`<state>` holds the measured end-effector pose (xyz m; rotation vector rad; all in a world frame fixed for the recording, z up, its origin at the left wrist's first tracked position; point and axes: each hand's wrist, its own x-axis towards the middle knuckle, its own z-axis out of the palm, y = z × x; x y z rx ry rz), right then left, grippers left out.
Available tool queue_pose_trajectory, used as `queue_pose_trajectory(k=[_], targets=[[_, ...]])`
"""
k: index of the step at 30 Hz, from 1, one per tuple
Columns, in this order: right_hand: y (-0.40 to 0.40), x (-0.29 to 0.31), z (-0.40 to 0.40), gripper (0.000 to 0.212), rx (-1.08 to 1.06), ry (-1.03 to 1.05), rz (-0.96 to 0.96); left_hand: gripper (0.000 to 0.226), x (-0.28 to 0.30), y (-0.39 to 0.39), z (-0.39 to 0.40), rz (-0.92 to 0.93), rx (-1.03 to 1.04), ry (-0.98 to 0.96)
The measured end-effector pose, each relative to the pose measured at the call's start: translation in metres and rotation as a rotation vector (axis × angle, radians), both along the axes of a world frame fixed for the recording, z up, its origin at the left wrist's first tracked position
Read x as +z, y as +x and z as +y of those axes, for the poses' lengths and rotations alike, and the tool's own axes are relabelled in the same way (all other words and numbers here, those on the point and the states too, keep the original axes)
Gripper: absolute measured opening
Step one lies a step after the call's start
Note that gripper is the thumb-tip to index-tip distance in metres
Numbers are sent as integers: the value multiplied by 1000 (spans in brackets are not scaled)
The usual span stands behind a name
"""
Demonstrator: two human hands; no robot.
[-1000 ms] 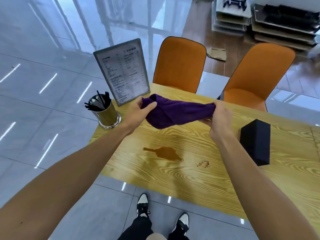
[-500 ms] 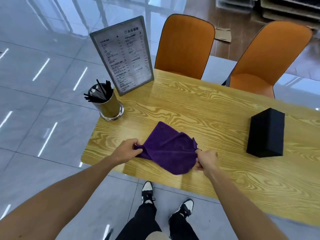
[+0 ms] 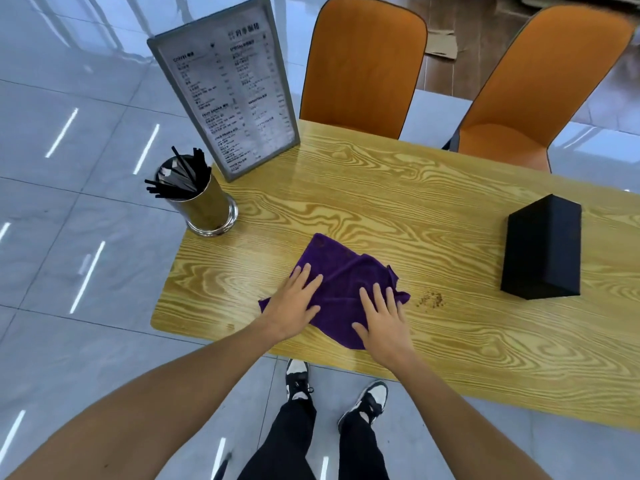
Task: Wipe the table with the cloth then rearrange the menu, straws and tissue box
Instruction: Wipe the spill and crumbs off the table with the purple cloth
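Hands: my left hand [image 3: 294, 308] and right hand [image 3: 382, 318] are pressing flat, fingers spread, gripping nothing | cloth [image 3: 341, 280]: lying beneath both on worktop [image 3: 398, 202] | crumbs [image 3: 431, 300]: sitting just right of right hand

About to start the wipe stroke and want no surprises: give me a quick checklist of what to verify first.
1. Purple cloth flat on the table: ok.
2. Left hand and right hand both pressing on it: ok.
3. Crumbs covered: not ok, exposed right of the cloth.
4. Liquid under the cloth: cannot tell.
5. Straw cup, menu, black box apart from the cloth: ok.
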<state>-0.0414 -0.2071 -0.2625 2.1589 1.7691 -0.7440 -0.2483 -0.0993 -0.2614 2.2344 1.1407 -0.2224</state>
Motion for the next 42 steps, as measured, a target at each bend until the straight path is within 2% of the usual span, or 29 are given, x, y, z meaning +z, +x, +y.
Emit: queue_pose_trajectory(k=[4, 10, 20, 25, 34, 42], targets=[[-11, -14, -12, 72, 57, 42, -103, 65, -21, -5, -24, 111, -75, 32], [-11, -22, -17, 63, 124, 169, -77, 55, -34, -19, -35, 40, -78, 168], [-14, -29, 40, 59, 74, 197, -4, 65, -45, 2, 7, 88, -116, 179], [-8, -33, 97, 54, 101, 210, 21, 71, -44, 26, 54, 106, -133, 196], [8, -39, 181, 55, 80, 277, 82, 66, -42, 51, 143, 33, -110, 143], [1, -34, 169, 50, 113, 285, 127, 58, -30, 41, 118, -59, 30, 111]])
